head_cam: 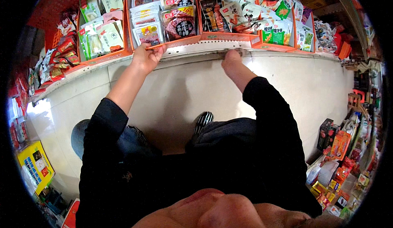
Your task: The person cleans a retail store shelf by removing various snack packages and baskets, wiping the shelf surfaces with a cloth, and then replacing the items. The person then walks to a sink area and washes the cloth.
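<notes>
My left hand (146, 59) grips the front lip of an orange display box (181, 41), thumb above and fingers curled at the edge. Sealed snack packs (178, 22) stand in two rows inside that box. Further right, my right hand (231, 58) reaches to the low front edge of the white shelf (212, 45). Its fingers are blurred and mostly hidden, with a dim greyish patch about them; what they hold, if anything, is unclear. Just above it, another orange box holds mixed snack bags (233, 13).
Boxes of green and white snack packs (101, 34) flank the left side. More green packets (278, 33) stand at right. Pale floor tiles (184, 89) lie below. A yellow carton (36, 166) stands at lower left, and packaged goods (340, 145) line the right side.
</notes>
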### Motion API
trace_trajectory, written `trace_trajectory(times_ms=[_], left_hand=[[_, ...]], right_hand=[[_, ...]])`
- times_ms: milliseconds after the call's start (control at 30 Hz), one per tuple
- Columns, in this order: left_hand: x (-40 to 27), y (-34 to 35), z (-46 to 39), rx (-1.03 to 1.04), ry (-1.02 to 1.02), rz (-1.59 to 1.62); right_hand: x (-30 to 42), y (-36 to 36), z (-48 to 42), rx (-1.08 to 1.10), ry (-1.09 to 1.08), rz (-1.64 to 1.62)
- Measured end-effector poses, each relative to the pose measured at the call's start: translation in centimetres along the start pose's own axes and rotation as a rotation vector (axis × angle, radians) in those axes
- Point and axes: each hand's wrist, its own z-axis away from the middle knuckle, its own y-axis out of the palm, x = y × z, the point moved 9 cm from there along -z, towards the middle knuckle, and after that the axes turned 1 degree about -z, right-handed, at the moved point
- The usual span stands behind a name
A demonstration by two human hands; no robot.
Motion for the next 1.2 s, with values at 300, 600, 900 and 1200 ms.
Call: trace_trajectory(times_ms=[300,600,900,1200], left_hand=[[0.6,1.2,1.3,-0.053,-0.015,-0.092],[-1.8,-0.3,2.5,-0.053,-0.005,-0.245],[-5.9,-4.7,5.4,-0.178,-0.138,-0.537],[-9.8,-8.9,5.0,-0.432,0.104,-0.319]], right_hand=[[14.9,9.2,2.5,0.136,-0.458,0.142],[25.2,10.8,10.2,0.918,-0.579,-1.304],[19.1,8.0,13.8,1.631,-0.237,-1.493],[16.3,7.0,12.2,1.479,-0.119,-1.466]])
